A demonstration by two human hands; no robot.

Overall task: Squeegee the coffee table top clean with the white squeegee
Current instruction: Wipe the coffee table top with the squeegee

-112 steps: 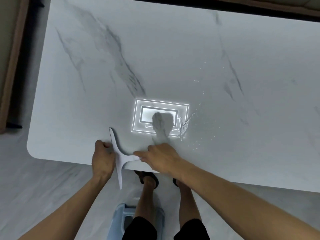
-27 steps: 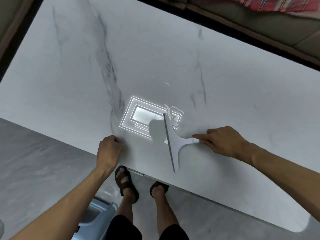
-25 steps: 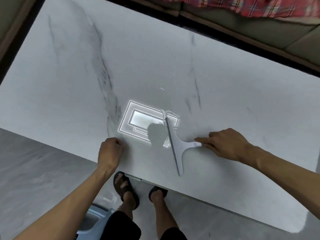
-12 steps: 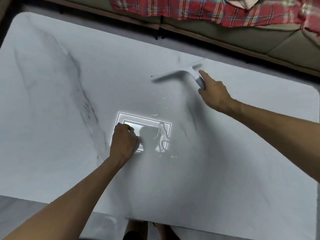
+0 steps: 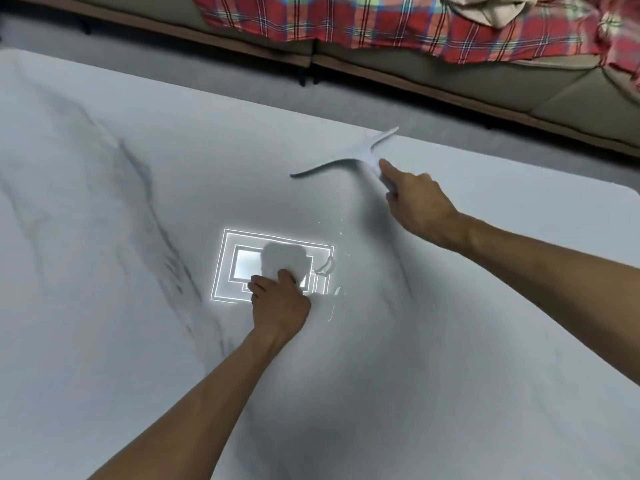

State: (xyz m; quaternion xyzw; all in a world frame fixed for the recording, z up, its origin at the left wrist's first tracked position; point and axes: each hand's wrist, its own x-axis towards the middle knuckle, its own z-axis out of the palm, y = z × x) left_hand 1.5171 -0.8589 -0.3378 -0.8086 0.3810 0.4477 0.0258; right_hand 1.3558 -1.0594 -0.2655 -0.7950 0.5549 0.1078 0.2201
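The white squeegee lies with its blade near the far edge of the white marble coffee table top. My right hand grips its handle, index finger stretched along it. My left hand rests as a closed fist on the table in the middle, at the lower edge of a bright rectangular light reflection. A small puddle and several water drops glisten just right of my left hand, between the two hands.
A sofa with a red plaid blanket runs along the far side, past a narrow strip of grey floor. The table's rounded far-right corner is in view. Dark marble veins cross the left part of the top.
My right hand carried the squeegee from the near edge out to the far side of the table. My left hand moved from the near edge up onto the middle of the top.
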